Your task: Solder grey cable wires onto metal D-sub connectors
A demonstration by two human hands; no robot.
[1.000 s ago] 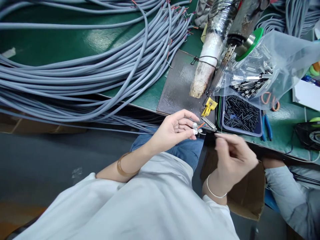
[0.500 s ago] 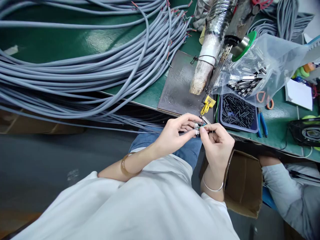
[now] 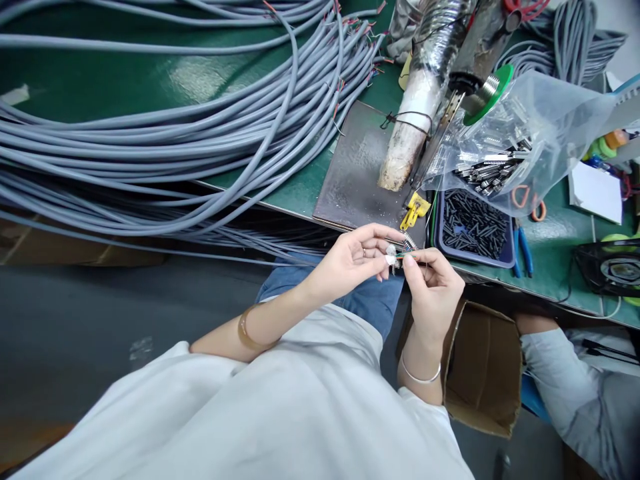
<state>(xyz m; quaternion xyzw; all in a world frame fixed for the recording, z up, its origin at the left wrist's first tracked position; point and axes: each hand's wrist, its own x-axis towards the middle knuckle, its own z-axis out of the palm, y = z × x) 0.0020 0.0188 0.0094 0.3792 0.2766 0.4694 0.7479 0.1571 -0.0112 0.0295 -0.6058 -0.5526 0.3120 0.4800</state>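
Observation:
In front of my lap, my left hand point(image 3: 350, 260) pinches the end of a grey cable between thumb and fingers; white wrapping covers some fingertips. Thin coloured wires point(image 3: 399, 256), with green and red among them, come out of that end. My right hand point(image 3: 434, 283) has its thumb and forefinger closed on these wires, close to the left fingertips. A small silver ribbed metal piece point(image 3: 409, 241) shows just above the fingers; whether a hand touches it I cannot tell. A yellow wire stripper point(image 3: 415, 210) lies on the dark board point(image 3: 350, 177) beyond.
Bundled grey cables point(image 3: 200, 133) cover the bench's left. A blue tray point(image 3: 439, 233) of small black pieces, a clear bag point(image 3: 550, 133) of metal connectors and blue pliers point(image 3: 525, 250) lie right. Below stands a cardboard box point(image 3: 483, 373), near a co-worker's sleeve point(image 3: 560, 373).
The two hands have drawn slightly apart, showing more of the coloured wires between them. The left fingers have straightened a little, and the right hand sits slightly lower.

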